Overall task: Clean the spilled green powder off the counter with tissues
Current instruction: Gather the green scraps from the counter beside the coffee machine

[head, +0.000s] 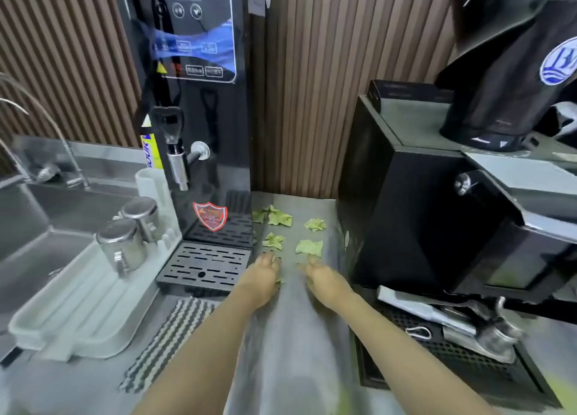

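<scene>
Where the green-stained tissues (309, 247) lie crumpled at frame centre on the counter (296, 321), wiping is judged largely done; no loose powder is discerned. Left hand (265, 272) and right hand (323, 279) are laid flat just below them, fingers straight, nothing grasped. Gathering the wads is called for next.
</scene>
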A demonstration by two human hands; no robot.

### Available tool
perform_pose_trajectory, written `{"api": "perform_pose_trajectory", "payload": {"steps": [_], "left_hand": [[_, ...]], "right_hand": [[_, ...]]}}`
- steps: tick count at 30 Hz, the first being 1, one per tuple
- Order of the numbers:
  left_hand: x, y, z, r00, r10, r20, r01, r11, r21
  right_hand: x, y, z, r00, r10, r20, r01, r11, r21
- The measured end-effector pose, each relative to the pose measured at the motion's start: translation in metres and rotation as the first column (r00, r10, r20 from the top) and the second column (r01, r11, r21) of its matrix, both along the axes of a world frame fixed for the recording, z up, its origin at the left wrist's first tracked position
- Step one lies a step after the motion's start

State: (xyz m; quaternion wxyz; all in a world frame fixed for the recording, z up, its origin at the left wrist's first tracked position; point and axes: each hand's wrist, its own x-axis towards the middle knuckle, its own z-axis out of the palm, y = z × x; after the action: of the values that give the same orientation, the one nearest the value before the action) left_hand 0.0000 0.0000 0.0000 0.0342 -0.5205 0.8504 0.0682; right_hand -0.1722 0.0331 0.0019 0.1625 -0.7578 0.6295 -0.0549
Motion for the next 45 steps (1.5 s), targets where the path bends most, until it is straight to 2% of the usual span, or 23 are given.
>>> {"api": "perform_pose_trajectory", "payload": {"steps": [4, 8, 10, 12, 15, 19, 22, 27, 34, 38, 42, 45], "left_hand": [[-0.006, -0.019, -0.017, 0.998, 0.065, 0.012, -0.065, 0.993, 0.097], [-0.012, -0.024, -0.021, 0.991, 0.118, -0.061, -0.101, 0.966, 0.237], [-0.014, -0.026, -0.022, 0.952, 0.224, -0.210, -0.152, 0.939, 0.310], [-0.020, -0.020, -0.021, 0.855, 0.348, -0.384, -0.214, 0.912, 0.350], [-0.023, -0.013, -0.022, 0.849, 0.331, -0.412, -0.232, 0.934, 0.272], [-0.021, 0.004, -0.020, 0.857, 0.185, -0.481, -0.104, 0.976, 0.190], [-0.028, 0.027, -0.019, 0.819, 0.194, -0.540, -0.171, 0.981, 0.094], [-0.048, 0.096, -0.011, 0.672, 0.135, -0.728, -0.170, 0.985, 0.026], [-0.106, 0.208, 0.005, 0.529, 0.150, -0.835, -0.124, 0.987, 0.100], [-0.156, 0.285, 0.007, 0.500, 0.101, -0.860, -0.051, 0.995, 0.087], [-0.203, 0.369, 0.006, 0.519, 0.068, -0.852, 0.093, 0.986, 0.135], [-0.225, 0.427, 0.007, 0.539, 0.062, -0.840, 0.173, 0.968, 0.182]], "right_hand": [[-0.002, -0.006, -0.011, 0.997, -0.044, -0.060, 0.050, 0.993, 0.106], [-0.004, -0.005, -0.011, 0.996, -0.050, -0.074, 0.057, 0.995, 0.085], [-0.003, -0.005, -0.014, 0.997, -0.053, -0.051, 0.055, 0.997, 0.044], [-0.001, -0.003, -0.014, 0.996, -0.073, -0.054, 0.074, 0.997, 0.013], [0.003, 0.001, -0.013, 0.988, -0.151, -0.039, 0.151, 0.988, 0.016], [0.004, 0.014, -0.012, 0.984, -0.174, 0.019, 0.175, 0.983, -0.051], [0.003, 0.035, -0.007, 0.949, -0.252, 0.188, 0.283, 0.945, -0.162], [-0.010, 0.102, 0.011, 0.764, -0.406, 0.500, 0.521, 0.847, -0.107], [-0.066, 0.242, 0.019, 0.554, -0.568, 0.608, 0.760, 0.643, -0.093], [-0.114, 0.335, 0.023, 0.425, -0.623, 0.657, 0.843, 0.536, -0.038], [-0.154, 0.434, 0.029, 0.291, -0.683, 0.670, 0.892, 0.447, 0.068], [-0.178, 0.511, 0.032, 0.172, -0.673, 0.720, 0.934, 0.344, 0.098]]}}
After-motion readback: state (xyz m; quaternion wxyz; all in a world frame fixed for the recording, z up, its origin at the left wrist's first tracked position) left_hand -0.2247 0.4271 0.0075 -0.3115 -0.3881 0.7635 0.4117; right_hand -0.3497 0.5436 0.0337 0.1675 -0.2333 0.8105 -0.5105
